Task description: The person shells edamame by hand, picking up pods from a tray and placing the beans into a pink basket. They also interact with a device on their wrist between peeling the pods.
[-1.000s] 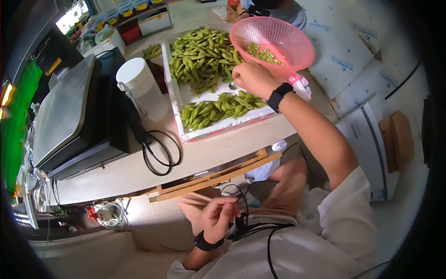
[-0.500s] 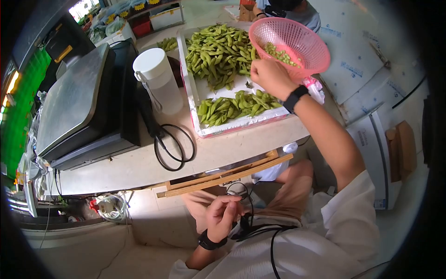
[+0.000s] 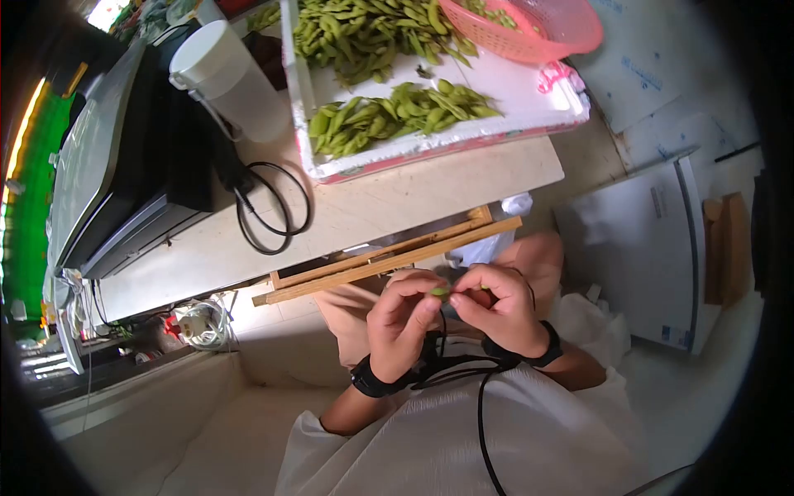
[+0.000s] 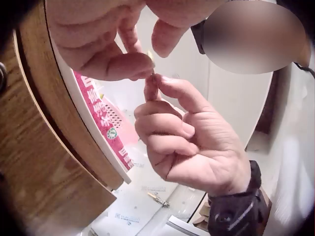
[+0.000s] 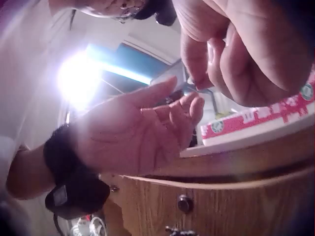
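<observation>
left hand and right hand together, fingertips pinching one green pod | pod between them, long axis running hand to hand | neither hand nearer

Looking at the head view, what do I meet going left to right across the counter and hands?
Scale → bottle → left hand → green piece → right hand.

From the head, the table, left hand and right hand are being viewed forward and down, from above. From each wrist, the opposite hand is being viewed close up (its own hand being caught nearer, along the top). The box's pink side is being shared by all three views.
</observation>
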Demonstrator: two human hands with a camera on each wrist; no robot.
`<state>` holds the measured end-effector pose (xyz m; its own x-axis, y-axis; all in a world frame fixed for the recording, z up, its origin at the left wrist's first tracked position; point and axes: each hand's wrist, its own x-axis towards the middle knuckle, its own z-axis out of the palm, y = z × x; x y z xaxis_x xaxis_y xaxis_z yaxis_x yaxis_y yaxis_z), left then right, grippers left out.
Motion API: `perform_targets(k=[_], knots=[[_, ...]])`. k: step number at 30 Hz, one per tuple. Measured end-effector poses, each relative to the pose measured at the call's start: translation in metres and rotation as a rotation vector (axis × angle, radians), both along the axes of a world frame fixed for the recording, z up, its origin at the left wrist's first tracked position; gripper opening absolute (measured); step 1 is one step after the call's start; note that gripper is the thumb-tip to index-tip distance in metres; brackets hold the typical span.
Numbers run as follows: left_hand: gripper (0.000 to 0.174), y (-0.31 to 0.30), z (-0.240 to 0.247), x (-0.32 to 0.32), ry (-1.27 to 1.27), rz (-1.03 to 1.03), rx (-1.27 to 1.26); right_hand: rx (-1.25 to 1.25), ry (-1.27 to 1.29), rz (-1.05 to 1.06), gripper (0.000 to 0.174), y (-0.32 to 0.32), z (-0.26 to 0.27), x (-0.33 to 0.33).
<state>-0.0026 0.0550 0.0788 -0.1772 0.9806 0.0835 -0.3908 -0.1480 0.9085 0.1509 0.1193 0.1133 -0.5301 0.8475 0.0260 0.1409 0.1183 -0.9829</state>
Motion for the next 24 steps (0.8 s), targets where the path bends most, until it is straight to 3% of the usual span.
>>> perform_targets(k=[1, 3, 5, 6, 9, 13, 18, 24], knots=[[0.028, 0.002, -0.002, 0.004, 0.131, 0.011, 0.028, -0.013, 0.007, -0.017, 0.007, -0.003, -0.001, 0.002], [0.022, 0.003, 0.001, 0.011, 0.15, -0.015, -0.002, -0.015, 0.019, -0.062, 0.008, -0.008, -0.001, 0.006], [0.015, 0.005, 0.007, 0.02, -0.07, -0.02, -0.1, -0.019, 0.028, -0.071, 0.008, -0.009, -0.004, 0.015], [0.011, 0.003, 0.006, 0.021, -0.045, -0.021, -0.128, -0.002, 0.051, -0.094, 0.009, -0.009, -0.006, 0.021], [0.012, 0.001, 0.005, 0.024, -0.034, -0.077, -0.145, 0.014, 0.097, -0.158, 0.009, -0.007, -0.007, 0.03], [0.016, 0.001, 0.003, 0.032, 0.034, -0.089, -0.17, -0.077, 0.102, -0.078, 0.007, -0.002, -0.003, 0.036], [0.018, 0.002, 0.003, 0.035, 0.052, -0.076, -0.164, -0.404, 0.236, -0.088, 0.008, -0.003, -0.005, 0.037], [0.019, 0.004, 0.002, 0.034, 0.114, -0.06, -0.168, -0.309, 0.245, -0.058, 0.012, -0.002, -0.013, 0.041]])
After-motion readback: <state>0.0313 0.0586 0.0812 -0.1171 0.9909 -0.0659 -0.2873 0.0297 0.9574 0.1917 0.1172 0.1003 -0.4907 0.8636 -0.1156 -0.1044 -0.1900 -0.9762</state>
